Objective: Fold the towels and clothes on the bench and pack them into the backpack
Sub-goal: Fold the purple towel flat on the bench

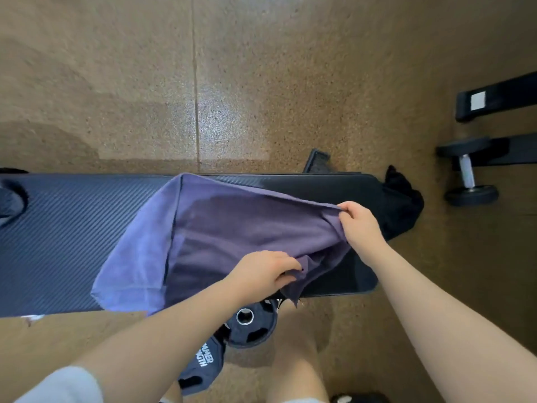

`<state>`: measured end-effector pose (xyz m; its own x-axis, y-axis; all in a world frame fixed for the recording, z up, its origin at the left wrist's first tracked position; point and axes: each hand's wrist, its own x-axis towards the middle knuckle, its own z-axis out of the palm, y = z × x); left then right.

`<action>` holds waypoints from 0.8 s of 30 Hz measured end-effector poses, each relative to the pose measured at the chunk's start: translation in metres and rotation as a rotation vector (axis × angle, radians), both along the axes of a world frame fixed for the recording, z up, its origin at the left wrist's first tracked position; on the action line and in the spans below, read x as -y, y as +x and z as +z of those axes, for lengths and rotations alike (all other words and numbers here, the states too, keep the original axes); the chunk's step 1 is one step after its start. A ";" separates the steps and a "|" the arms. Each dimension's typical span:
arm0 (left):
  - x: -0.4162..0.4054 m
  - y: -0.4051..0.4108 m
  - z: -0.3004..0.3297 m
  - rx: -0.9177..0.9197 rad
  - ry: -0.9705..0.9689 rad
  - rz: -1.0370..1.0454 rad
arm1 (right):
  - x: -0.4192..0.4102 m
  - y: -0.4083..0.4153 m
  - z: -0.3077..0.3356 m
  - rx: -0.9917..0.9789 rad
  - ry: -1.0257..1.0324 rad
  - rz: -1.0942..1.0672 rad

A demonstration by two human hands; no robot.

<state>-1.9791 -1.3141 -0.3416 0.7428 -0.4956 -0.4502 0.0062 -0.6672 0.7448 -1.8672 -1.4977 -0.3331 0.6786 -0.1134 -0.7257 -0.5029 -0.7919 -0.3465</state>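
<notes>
A purple towel (220, 228) lies across the black padded counter (72, 242), its left part spread flat and hanging a little over the near edge, its right part lifted. The right hand (360, 225) pinches the towel's far right edge in a closed grip and holds it up above the counter. The left hand (267, 273) grips the near right corner, fingers curled into the cloth. A black garment (404, 205) is bunched at the counter's right end. A dumbbell (467, 173) rests on the floor (261, 82) beyond; weight plates (250, 324) lie under the near edge.

Bench (72, 242) lies bare left of the towel (232, 228) (black garment (404, 205) crowds right end).
</notes>
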 end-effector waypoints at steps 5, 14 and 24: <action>0.002 -0.003 0.001 -0.147 0.127 0.109 | 0.003 0.007 0.008 0.037 -0.325 0.479; -0.129 -0.065 -0.011 0.036 0.434 0.368 | -0.171 -0.057 0.005 0.025 0.237 0.759; -0.198 -0.142 -0.033 0.125 0.421 0.262 | -0.263 -0.127 -0.010 -0.086 -0.017 0.233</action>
<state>-2.1212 -1.1159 -0.3744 0.8788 -0.0803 -0.4705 0.1418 -0.8973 0.4180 -1.9941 -1.2347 -0.3433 0.6232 0.0264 -0.7816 -0.3331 -0.8953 -0.2959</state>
